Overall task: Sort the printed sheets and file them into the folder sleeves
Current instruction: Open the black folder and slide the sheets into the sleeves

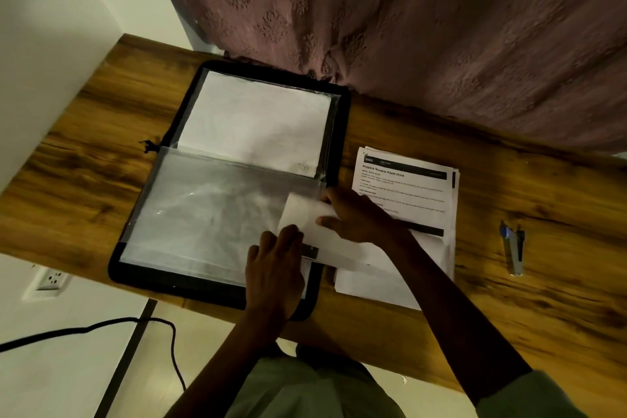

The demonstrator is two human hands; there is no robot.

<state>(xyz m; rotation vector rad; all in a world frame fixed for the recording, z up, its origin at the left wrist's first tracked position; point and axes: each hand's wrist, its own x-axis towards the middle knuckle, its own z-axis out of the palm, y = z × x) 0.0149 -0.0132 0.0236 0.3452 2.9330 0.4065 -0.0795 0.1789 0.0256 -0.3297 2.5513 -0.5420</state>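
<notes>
A black zip folder [190, 285] lies open on the wooden desk [543, 299]. Its far half holds a white sheet [258, 119] inside a clear sleeve. A clear plastic sleeve [210, 214] covers the near half. My right hand [359, 217] grips a white sheet [305, 214] at the sleeve's right edge, with the sheet's left end over the sleeve. My left hand [274, 268] rests on the sleeve's lower right corner, fingers pressing next to the sheet. A stack of printed sheets [407, 187] lies right of the folder, partly under my right forearm.
A pen [514, 248] lies on the desk at the right. A patterned curtain [407, 27] hangs behind the desk. A white wall stands at the left. Below the desk's near edge are a wall socket [51, 280] and a black cable [101, 326].
</notes>
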